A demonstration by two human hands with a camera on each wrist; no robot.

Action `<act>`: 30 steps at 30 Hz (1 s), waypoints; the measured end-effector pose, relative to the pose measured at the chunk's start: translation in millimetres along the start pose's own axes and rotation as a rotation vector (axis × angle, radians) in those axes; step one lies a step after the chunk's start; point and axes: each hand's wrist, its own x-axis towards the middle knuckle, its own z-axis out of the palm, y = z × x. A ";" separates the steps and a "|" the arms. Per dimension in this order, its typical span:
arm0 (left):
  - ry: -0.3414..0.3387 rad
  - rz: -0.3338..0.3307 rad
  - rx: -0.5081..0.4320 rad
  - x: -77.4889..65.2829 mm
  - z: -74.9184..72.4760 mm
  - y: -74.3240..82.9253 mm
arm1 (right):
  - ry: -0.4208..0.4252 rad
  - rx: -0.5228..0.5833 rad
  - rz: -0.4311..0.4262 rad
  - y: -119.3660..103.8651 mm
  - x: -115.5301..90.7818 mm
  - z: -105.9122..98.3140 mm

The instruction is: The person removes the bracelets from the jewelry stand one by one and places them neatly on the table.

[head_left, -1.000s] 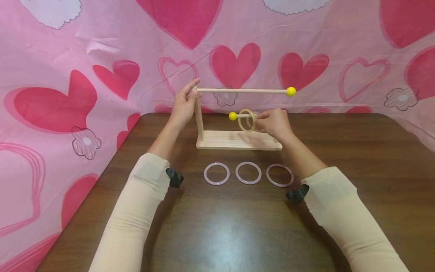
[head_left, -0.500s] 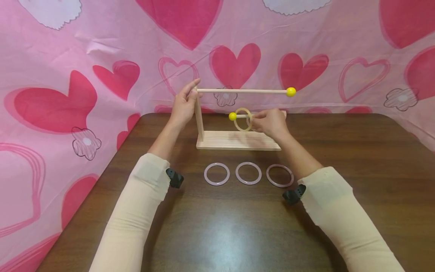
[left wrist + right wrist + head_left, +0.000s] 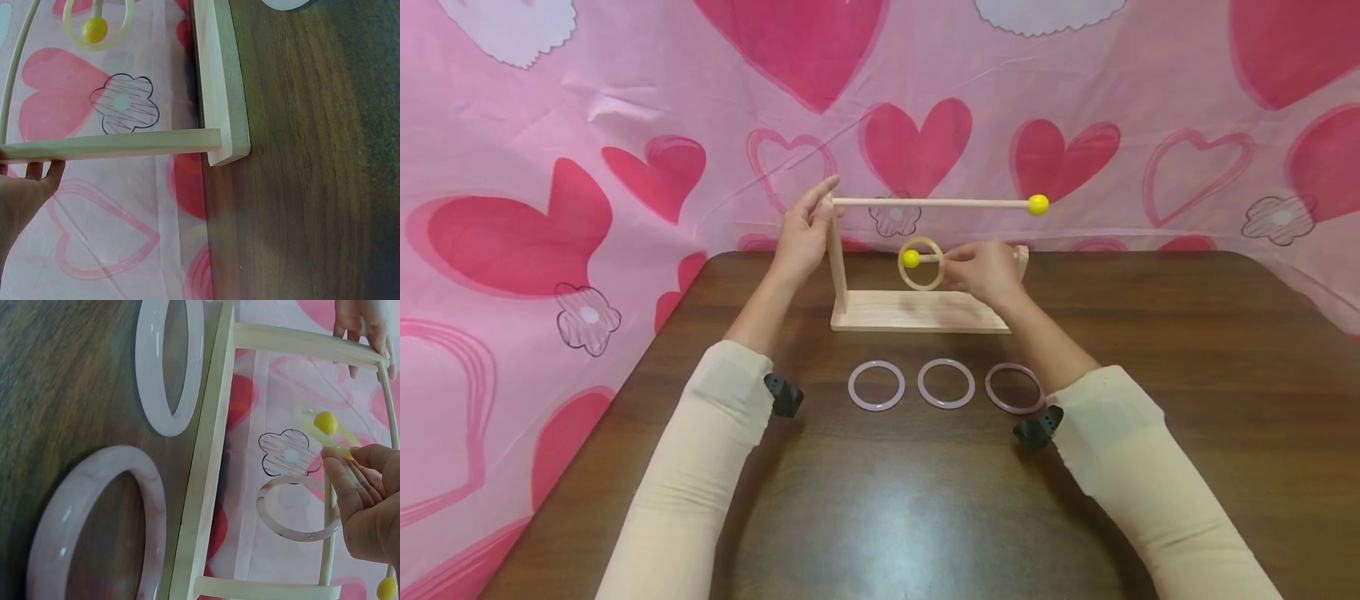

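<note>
My left hand [image 3: 802, 237] holds the top of the left upright [image 3: 837, 262] of a wooden rack, with fingertips [image 3: 55, 167] behind it in the left wrist view. My right hand [image 3: 988, 271] pinches a yellow bangle [image 3: 921, 288] between thumb and fingers. That bangle encircles the yellow ball [image 3: 910, 258] at the free end of the lower rod. Farther back on this rod hangs a pale, translucent bangle [image 3: 294, 535], seen in the right wrist view. The upper rod [image 3: 932, 202] carries no bangle and ends in another yellow ball [image 3: 1038, 204].
Three pale lilac bangles, a left one [image 3: 877, 408], a middle one [image 3: 946, 407] and a right one [image 3: 1015, 412], lie in a row before the rack's base [image 3: 910, 312]. The brown table [image 3: 880, 517] meets a pink heart-patterned cloth [image 3: 647, 75] behind.
My right hand has moved left along the lower rod, bringing the yellow bangle from mid-rod to the ball end. My left hand keeps its hold on the upright.
</note>
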 end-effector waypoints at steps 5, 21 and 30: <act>0.001 0.000 -0.008 0.0 0.0 -1.2 | -0.003 -0.002 0.000 -2.3 -1.1 0.9; -0.002 -0.001 0.007 1.4 -0.6 -2.2 | -0.038 0.055 -0.031 -4.9 -9.5 -6.2; -0.003 -0.015 0.001 0.7 -0.2 -1.3 | -0.008 0.128 -0.034 -2.5 -15.1 -12.0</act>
